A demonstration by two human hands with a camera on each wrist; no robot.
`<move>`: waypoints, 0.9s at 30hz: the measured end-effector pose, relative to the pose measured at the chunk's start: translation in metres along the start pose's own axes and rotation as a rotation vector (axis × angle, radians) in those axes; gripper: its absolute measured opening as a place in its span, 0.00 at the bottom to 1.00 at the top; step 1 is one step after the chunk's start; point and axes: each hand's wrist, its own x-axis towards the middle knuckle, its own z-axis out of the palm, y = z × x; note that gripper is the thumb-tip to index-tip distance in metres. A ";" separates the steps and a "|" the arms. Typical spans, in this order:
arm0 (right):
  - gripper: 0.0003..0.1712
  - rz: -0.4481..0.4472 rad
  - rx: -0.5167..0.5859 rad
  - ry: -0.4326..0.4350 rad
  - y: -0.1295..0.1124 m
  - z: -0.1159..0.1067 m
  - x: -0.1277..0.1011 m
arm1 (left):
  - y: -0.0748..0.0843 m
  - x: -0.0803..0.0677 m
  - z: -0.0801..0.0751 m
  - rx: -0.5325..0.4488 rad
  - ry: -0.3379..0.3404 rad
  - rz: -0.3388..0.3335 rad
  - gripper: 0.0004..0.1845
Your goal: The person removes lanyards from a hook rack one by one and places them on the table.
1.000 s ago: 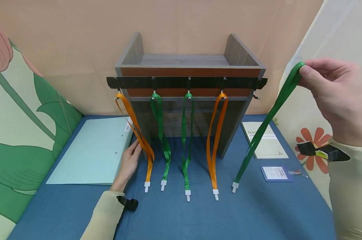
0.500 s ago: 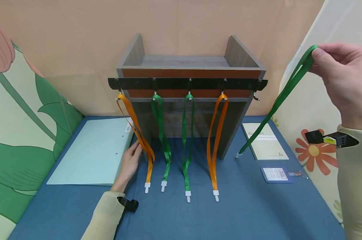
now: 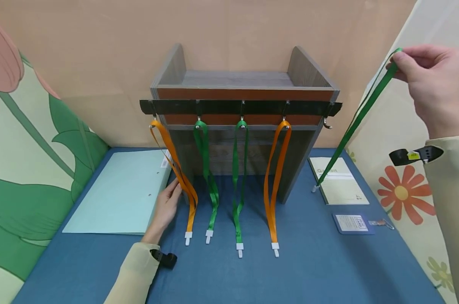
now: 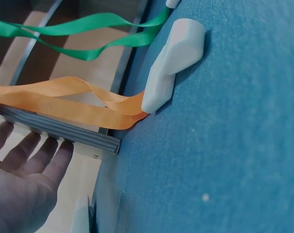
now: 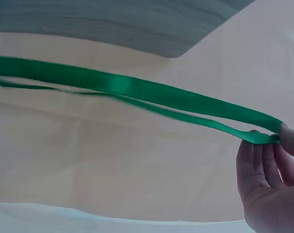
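One green lanyard lifted higher (right hand).

Head view: print on the booklet and on the badge card near the counter's right edge too small to read. White end clip of the held green lanyard barely resolvable. Right forearm cut by the right frame edge.

Left wrist view: left hand cut by the left and bottom edges.

Right wrist view: right hand cut at the lower right corner; the lanyard runs off the left edge.
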 end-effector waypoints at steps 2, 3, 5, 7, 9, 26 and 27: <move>0.20 0.045 0.030 0.017 0.005 -0.003 0.004 | 0.000 0.000 0.001 0.003 0.001 -0.003 0.22; 0.20 0.076 0.056 0.030 0.007 -0.004 0.006 | 0.000 -0.001 0.001 0.003 0.001 -0.003 0.22; 0.20 0.125 0.095 0.060 0.010 -0.006 0.009 | 0.000 -0.001 0.001 0.000 0.003 0.000 0.21; 0.20 0.160 0.140 0.090 0.012 -0.008 0.013 | 0.000 0.000 0.001 -0.010 0.002 0.006 0.21; 0.21 0.167 0.131 0.115 0.013 -0.009 0.015 | 0.000 0.000 0.002 -0.023 -0.002 0.013 0.21; 0.16 0.151 -0.148 0.013 0.069 -0.013 -0.019 | -0.002 0.001 -0.002 -0.014 0.001 0.025 0.21; 0.15 0.145 -0.170 0.007 0.073 -0.014 -0.022 | -0.002 0.001 -0.002 -0.013 0.002 0.025 0.21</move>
